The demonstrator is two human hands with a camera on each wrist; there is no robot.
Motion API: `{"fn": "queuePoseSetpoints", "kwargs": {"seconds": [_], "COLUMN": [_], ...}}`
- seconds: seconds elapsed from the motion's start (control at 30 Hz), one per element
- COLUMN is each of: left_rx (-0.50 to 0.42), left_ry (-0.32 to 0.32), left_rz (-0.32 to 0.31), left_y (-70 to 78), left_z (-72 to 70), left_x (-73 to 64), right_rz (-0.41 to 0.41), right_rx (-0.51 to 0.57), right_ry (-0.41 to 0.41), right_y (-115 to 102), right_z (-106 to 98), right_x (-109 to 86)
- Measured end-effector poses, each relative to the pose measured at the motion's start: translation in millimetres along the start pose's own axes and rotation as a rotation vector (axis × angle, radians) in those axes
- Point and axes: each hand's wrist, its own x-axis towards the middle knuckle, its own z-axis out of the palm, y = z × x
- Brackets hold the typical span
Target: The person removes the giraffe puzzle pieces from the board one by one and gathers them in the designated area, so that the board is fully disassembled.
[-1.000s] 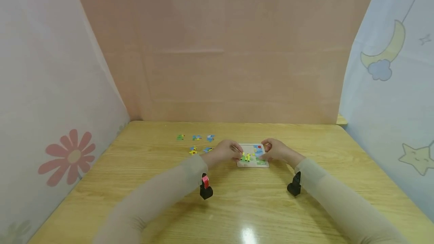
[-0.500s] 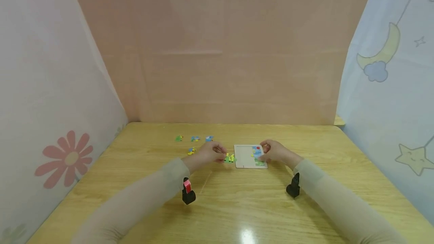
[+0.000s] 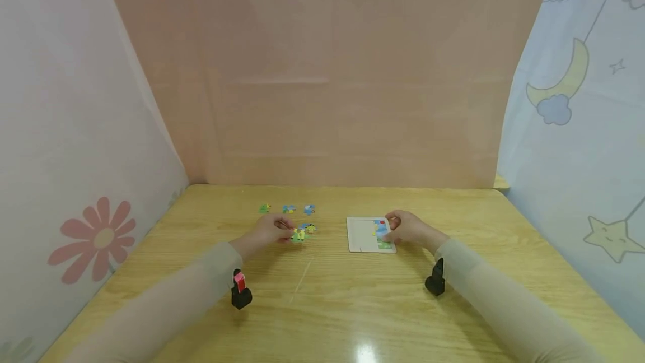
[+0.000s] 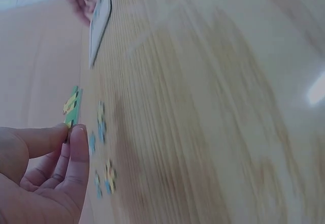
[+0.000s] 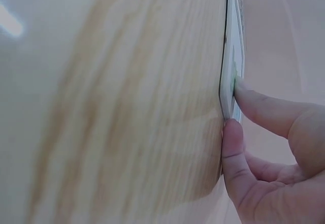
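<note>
Tan sheeting (image 3: 322, 71) forms the back of the station, standing behind the wooden table (image 3: 342, 301). Beige sleeves (image 3: 156, 301) cover both my arms, which reach forward over the wood. My right hand (image 3: 410, 229) pinches the right edge of the puzzle tray (image 3: 360, 235), thumb on the upper face, forefinger against the rim. My left hand (image 3: 267, 229), well apart to the left, has thumb and fingertips clamped on a green-and-yellow puzzle piece (image 4: 72, 107). Tray condition: on the table, pale frame, right-hand strip printed blue and green with a red dot, the remainder of its face pale. One black wrist camera (image 3: 241, 293) sits at my left cuff, its counterpart (image 3: 435, 279) at the right. The clamped item is held clear of the wood; whether it is one piece or several joined, I cannot fairly say. Smallest items: three loose pieces (image 3: 289, 209) in a row towards the back edge, and blue-and-yellow pieces (image 3: 309, 228) just beyond the held one, partly overlapped, hence uncounted.
</note>
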Motion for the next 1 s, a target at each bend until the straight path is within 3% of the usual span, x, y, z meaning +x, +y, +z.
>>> {"fn": "queuePoseSetpoints", "kwargs": {"seconds": [0.37,0.6,0.83,1.0], "left_rx": [0.059,0.076,0.164,0.193], "left_ry": [0.138,0.121,0.139,0.153], "left_rz": [-0.051,-0.027,-0.123,-0.126], "left_y": [-19.4,-27.3,-33.2,-34.9], "left_z": [-52.7,-76.1,-79.0,-77.6], "left_x": [7.1,13.9,18.2,18.5], "right_rz": [-0.019,-0.034,-0.045,-0.041], "right_rx": [0.04,0.021,0.032,0.022], "right_ry": [-0.03,-0.022,-0.041,-0.029], "right_y": [1.2,-0.2,2.1,2.2], "right_z": [-3.6,-4.8,-3.7,-2.4], "right_x": [-2.4,-3.4,-1.0,0.7]}}
